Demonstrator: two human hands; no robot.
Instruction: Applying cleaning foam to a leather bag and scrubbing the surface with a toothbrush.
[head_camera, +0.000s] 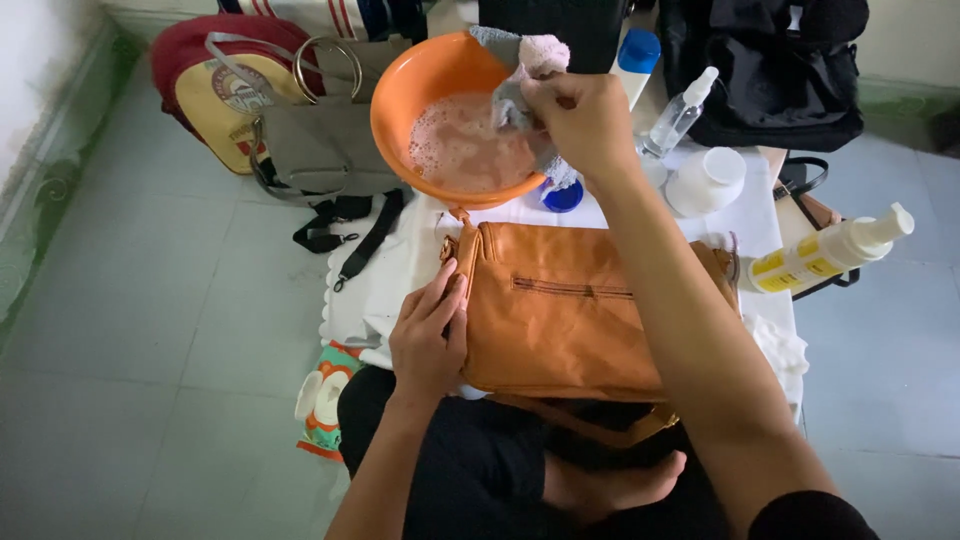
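Note:
A tan leather bag (560, 315) lies across a white cloth (400, 265) in front of my crossed legs. My left hand (430, 335) rests on the bag's left edge, fingers pressing it. My right hand (580, 125) is raised over the rim of an orange bowl (425, 75) holding foamy water, and it grips a grey and pink cloth (525, 60) bunched in the fingers.
A grey handbag (320, 150) and a red and yellow bag (215, 85) sit at the left, a black bag (780, 70) at the back right. A clear spray bottle (680, 115), white jar (708, 178), blue cap (563, 197) and white and yellow pump bottle (825, 252) stand nearby.

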